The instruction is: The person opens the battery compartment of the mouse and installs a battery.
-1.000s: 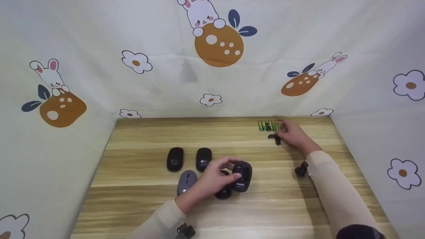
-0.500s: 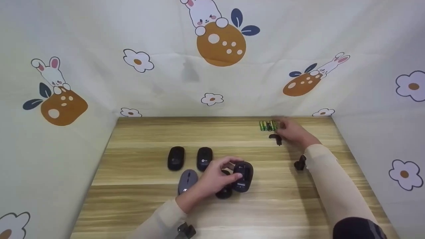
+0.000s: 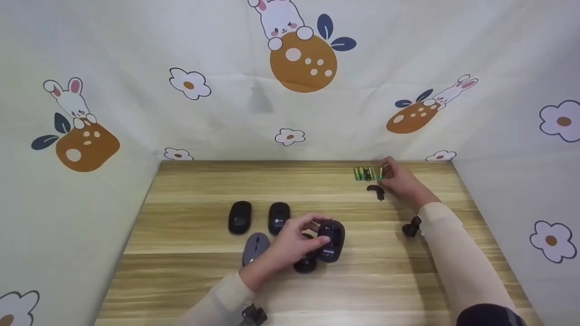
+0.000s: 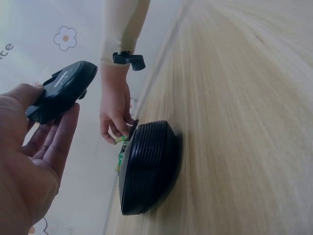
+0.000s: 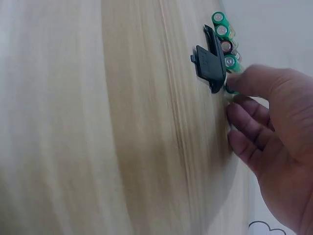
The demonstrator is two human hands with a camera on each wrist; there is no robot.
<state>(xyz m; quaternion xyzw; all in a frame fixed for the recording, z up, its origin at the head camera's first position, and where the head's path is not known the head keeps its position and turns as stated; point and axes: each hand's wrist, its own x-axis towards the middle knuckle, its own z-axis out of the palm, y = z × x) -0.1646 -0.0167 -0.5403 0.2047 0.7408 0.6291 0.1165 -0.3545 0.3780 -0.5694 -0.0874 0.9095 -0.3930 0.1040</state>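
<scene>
My left hand (image 3: pixel 290 240) grips a black computer mouse (image 3: pixel 334 253), underside up, with its battery slot uncovered. In the left wrist view the thumb lies on one side of that mouse (image 4: pixel 66 90) and the fingers on the other. At the back right, my right hand (image 3: pixel 404 182) pinches a green battery (image 3: pixel 381 173) just right of a row of several batteries (image 3: pixel 364 174). The thumb mostly hides this battery in the right wrist view. Close in front of the row lies a black battery cover (image 5: pixel 210 63) with a tab.
Two black mice (image 3: pixel 240 217) stand side by side at left centre, the right one (image 3: pixel 278 215) near my left fingers. A grey mouse (image 3: pixel 256 246) sits by my left wrist. Under my left hand another black mouse (image 3: pixel 305 264) is partly hidden. Patterned cloth walls (image 3: pixel 217 122) enclose the wooden table.
My right hand has taken hold of the end battery and drawn it slightly right, opening a gap beside the row. The left hand and its mouse stay in place.
</scene>
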